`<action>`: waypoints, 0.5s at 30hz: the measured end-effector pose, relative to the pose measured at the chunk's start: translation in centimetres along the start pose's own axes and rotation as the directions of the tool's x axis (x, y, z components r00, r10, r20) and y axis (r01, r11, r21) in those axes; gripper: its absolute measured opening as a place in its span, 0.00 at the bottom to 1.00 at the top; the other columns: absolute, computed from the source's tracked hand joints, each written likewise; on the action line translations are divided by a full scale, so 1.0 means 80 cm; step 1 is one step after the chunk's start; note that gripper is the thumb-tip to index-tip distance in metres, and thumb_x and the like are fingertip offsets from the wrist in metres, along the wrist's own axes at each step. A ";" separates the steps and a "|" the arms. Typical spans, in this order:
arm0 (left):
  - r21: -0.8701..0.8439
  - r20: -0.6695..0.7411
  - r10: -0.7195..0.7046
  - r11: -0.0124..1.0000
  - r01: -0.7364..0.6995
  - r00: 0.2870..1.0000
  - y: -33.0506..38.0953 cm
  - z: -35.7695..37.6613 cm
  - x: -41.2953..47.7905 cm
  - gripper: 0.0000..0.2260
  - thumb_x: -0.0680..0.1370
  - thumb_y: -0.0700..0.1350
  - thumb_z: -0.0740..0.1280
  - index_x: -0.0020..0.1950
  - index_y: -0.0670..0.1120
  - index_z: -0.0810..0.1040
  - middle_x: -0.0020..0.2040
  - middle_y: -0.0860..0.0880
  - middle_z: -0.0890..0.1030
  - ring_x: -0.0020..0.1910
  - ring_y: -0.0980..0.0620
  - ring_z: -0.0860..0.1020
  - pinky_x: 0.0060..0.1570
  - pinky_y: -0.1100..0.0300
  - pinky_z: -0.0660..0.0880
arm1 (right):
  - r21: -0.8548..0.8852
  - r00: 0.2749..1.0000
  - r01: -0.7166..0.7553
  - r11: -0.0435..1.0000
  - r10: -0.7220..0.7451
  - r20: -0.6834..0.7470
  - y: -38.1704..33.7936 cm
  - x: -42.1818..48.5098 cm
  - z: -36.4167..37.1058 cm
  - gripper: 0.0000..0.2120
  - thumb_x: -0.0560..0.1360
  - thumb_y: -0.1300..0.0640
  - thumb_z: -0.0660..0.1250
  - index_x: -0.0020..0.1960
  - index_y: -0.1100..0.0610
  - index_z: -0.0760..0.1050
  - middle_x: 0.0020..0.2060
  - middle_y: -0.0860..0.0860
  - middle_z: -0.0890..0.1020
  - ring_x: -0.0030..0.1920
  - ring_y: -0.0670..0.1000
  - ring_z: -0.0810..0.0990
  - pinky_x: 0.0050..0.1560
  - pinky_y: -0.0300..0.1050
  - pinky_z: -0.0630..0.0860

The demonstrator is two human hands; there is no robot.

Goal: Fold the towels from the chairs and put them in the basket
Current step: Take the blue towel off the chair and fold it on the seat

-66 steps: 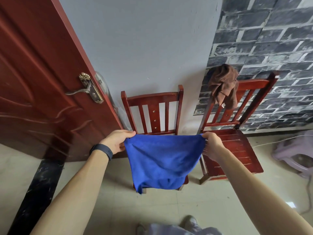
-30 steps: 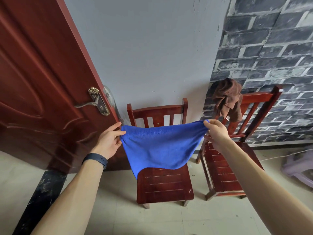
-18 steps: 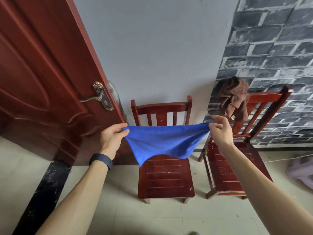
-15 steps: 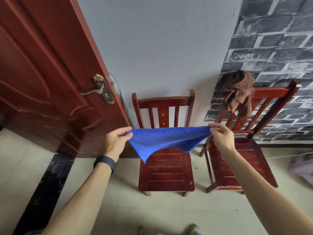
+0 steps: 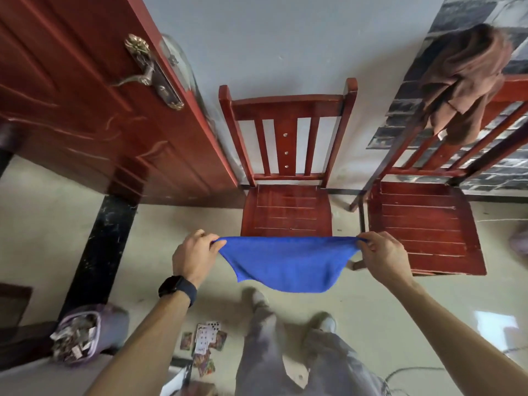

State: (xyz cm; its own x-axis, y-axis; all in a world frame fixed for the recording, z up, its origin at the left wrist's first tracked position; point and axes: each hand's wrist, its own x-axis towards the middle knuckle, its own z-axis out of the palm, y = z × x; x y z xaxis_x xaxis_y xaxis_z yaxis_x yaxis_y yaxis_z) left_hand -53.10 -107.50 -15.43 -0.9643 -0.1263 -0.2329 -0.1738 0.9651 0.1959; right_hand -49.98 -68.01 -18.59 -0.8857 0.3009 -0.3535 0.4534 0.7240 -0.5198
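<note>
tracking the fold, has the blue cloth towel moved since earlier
Yes. The blue cloth towel drew back from the left red wooden chair's backrest base to its seat's front edge.

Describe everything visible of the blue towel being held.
The bright blue, soft-looking cloth towel hangs in mid-air, top edge pulled taut: the left hand pinches one top corner, the right hand the other. Its lower edge sags in a curve, nearer than the red wooden chair's seat. Only the hands touch it.

Space is open above the middle chair (image 5: 286,208) and right chair (image 5: 423,227) seats; chair backs and door (image 5: 85,95) block beyond.
</note>
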 end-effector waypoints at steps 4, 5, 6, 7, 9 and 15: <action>0.152 0.019 0.085 0.985 -0.087 0.996 0.001 0.029 0.066 0.15 0.83 0.57 0.58 0.54 0.52 0.81 0.49 0.48 0.79 0.48 0.42 0.80 0.37 0.56 0.68 | -0.034 0.998 -0.050 0.998 0.051 0.026 -0.012 0.059 0.039 0.09 0.78 0.50 0.65 0.56 0.44 0.81 0.49 0.50 0.79 0.49 0.59 0.83 0.53 0.54 0.79; 0.166 0.046 0.075 0.983 -0.081 0.996 0.003 0.040 0.089 0.15 0.83 0.58 0.56 0.55 0.53 0.80 0.50 0.48 0.80 0.49 0.42 0.80 0.38 0.57 0.67 | -0.068 0.997 -0.072 0.995 0.074 0.027 -0.017 0.079 0.050 0.10 0.79 0.49 0.64 0.58 0.44 0.81 0.51 0.51 0.80 0.51 0.60 0.82 0.53 0.54 0.78; 0.164 0.080 0.050 0.984 -0.062 0.996 0.005 0.053 0.113 0.15 0.83 0.58 0.56 0.56 0.53 0.79 0.51 0.48 0.81 0.50 0.42 0.80 0.38 0.57 0.67 | -0.104 0.995 -0.099 0.990 0.102 0.021 -0.021 0.100 0.062 0.11 0.79 0.48 0.63 0.58 0.44 0.80 0.52 0.52 0.80 0.53 0.62 0.81 0.53 0.53 0.78; 0.146 0.105 0.020 0.989 -0.035 0.994 0.006 0.067 0.137 0.15 0.83 0.58 0.56 0.56 0.53 0.78 0.52 0.47 0.82 0.50 0.41 0.80 0.39 0.57 0.68 | -0.121 0.991 -0.133 0.984 0.135 0.012 -0.025 0.121 0.074 0.11 0.79 0.48 0.63 0.59 0.43 0.80 0.54 0.52 0.80 0.54 0.63 0.80 0.52 0.53 0.77; 0.076 0.138 -0.047 0.996 0.036 0.989 0.007 0.099 0.188 0.13 0.82 0.58 0.58 0.54 0.54 0.79 0.49 0.45 0.83 0.48 0.40 0.80 0.39 0.56 0.70 | -0.104 0.982 -0.189 0.976 0.190 -0.003 -0.026 0.166 0.104 0.11 0.78 0.48 0.62 0.58 0.44 0.80 0.53 0.54 0.82 0.52 0.63 0.80 0.48 0.51 0.74; -0.292 0.255 -0.183 0.922 0.256 0.950 0.007 0.201 0.317 0.10 0.78 0.58 0.62 0.43 0.55 0.78 0.35 0.59 0.84 0.40 0.47 0.83 0.44 0.56 0.78 | 0.126 0.926 -0.368 0.921 0.375 -0.040 -0.018 0.279 0.190 0.11 0.77 0.48 0.59 0.56 0.44 0.77 0.38 0.54 0.85 0.43 0.58 0.83 0.46 0.50 0.79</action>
State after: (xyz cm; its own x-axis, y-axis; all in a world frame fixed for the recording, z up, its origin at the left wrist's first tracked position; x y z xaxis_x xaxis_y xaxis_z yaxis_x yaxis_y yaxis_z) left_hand -74.40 -106.45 -36.57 -0.8329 -0.2378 -0.4997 -0.4650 0.7904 0.3988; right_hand -68.91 -71.79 -37.54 -0.6541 0.5749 -0.4915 0.7561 0.4782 -0.4468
